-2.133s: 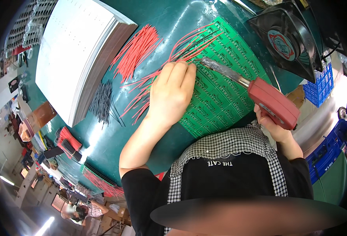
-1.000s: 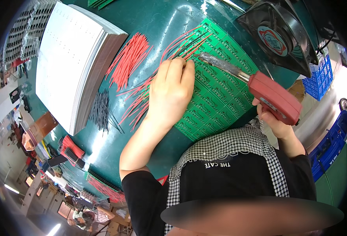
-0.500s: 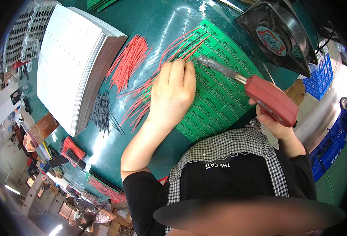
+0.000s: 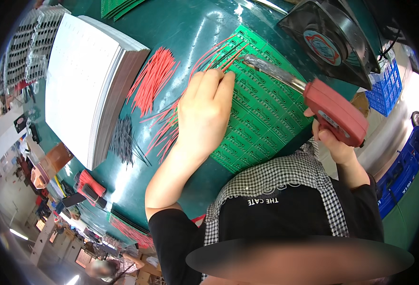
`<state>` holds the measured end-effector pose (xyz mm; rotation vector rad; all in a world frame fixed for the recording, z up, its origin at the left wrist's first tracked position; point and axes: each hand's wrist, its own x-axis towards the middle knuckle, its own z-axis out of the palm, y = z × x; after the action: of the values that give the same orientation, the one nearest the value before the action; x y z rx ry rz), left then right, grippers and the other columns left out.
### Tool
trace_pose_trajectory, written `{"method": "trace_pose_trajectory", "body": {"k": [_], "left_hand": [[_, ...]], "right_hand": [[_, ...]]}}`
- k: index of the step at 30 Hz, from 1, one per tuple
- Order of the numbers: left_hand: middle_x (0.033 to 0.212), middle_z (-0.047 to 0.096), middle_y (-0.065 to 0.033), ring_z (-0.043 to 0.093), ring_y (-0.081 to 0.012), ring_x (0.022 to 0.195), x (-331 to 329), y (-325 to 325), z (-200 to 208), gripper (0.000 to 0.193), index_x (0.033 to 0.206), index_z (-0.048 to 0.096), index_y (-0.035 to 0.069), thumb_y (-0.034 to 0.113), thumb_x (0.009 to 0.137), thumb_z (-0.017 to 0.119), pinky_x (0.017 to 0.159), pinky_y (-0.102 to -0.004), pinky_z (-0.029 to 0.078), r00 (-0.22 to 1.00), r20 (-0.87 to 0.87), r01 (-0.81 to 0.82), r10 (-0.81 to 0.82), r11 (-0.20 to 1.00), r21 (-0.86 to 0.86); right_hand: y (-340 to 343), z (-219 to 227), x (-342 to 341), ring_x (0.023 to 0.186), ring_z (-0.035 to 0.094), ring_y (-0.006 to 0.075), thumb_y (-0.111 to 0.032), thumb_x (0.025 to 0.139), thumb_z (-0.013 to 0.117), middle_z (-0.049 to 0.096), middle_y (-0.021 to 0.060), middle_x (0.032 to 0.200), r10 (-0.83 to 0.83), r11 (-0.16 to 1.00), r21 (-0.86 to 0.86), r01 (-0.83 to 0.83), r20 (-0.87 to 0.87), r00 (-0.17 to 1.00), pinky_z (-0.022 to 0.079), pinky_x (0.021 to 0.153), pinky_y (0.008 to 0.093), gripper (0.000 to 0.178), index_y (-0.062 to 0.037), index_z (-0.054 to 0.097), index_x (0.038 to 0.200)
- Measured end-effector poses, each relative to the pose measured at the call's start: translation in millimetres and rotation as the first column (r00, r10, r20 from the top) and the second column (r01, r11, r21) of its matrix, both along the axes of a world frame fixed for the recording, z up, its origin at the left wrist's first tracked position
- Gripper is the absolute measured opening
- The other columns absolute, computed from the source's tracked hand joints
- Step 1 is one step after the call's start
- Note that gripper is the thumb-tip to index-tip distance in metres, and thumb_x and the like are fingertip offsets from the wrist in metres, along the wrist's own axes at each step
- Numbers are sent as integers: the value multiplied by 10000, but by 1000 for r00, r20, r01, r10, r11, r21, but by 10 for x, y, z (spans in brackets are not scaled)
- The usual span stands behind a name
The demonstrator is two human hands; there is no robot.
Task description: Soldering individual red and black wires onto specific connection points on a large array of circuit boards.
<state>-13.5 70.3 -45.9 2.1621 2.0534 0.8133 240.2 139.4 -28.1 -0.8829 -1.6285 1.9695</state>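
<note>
A sheet of green circuit boards (image 4: 261,111) lies on the table before me, with red and black wires (image 4: 215,51) fanning off its far left part. My left hand (image 4: 204,113) rests over the left side of the sheet, its fingers bent and closed on a wire; the fingertips are partly hidden. Wrapped round the handle of a red soldering gun (image 4: 337,113) is my right hand (image 4: 333,143). The gun's long metal barrel (image 4: 273,71) points left across the boards, its tip just right of the wires, beyond my left fingertips. Whether the tip touches the board I cannot tell.
Left of the sheet lie loose red wires (image 4: 155,78) and black wires (image 4: 123,140). Farther left stands a thick stack of white sheets (image 4: 79,85). A black fan (image 4: 330,45) stands at the far right, near a blue crate (image 4: 385,90). More green boards (image 4: 119,7) lie at the far edge.
The soldering gun has shifted slightly right, and its tip has moved a little away from my left fingertips. My left hand has drifted slightly left. The whole view has shifted a little.
</note>
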Motion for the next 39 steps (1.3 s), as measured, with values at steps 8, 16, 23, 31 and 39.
{"method": "trace_pose_trajectory", "body": {"k": [8, 16, 23, 31, 39], "left_hand": [[802, 557, -95, 554, -241, 725, 61, 54, 5, 189, 844, 604, -13, -41, 657, 607, 636, -319, 457, 999, 0, -43, 43, 995, -85], [816, 551, -104, 549, -254, 735, 65, 64, 10, 203, 867, 595, -17, -35, 665, 605, 646, -331, 455, 999, -8, -41, 40, 994, -100], [814, 543, -109, 545, -257, 738, 68, 64, -1, 203, 875, 591, -19, -33, 672, 598, 650, -336, 453, 999, -33, -40, 37, 993, -113], [796, 545, -103, 542, -252, 717, 63, 73, 0, 184, 854, 598, -19, -25, 670, 607, 637, -331, 452, 999, -14, -41, 40, 995, -88], [755, 475, -102, 492, -248, 697, 36, 249, -66, 176, 829, 559, -21, 0, 655, 541, 602, -338, 439, 999, 41, 34, -35, 999, 37]], "right_hand": [[18, 11, 8, 716, 517, 78, -106, 721, 673, 572, 88, 1010, -5, 999, -46, 10, 91, 996, 414, 621, 216, 564, 4, 432, 1219], [13, -45, 51, 733, 537, 90, -74, 689, 682, 511, 150, 1164, -28, 999, 26, 25, 117, 993, 434, 641, 220, 491, 1, 512, 1143], [15, -26, 29, 754, 512, 77, -61, 715, 652, 514, 129, 1178, -12, 999, -29, 14, 63, 998, 421, 641, 220, 447, -11, 516, 1137], [3, 19, -22, 646, 393, 58, -53, 781, 591, 557, 50, 1018, -24, 999, -46, 23, -4, 1000, 352, 587, 204, 431, -7, 456, 1188], [42, 49, 7, 657, 395, 60, -81, 798, 576, 549, 21, 938, -4, 997, -74, 9, 74, 997, 352, 591, 208, 352, -9, 506, 1136]]}}
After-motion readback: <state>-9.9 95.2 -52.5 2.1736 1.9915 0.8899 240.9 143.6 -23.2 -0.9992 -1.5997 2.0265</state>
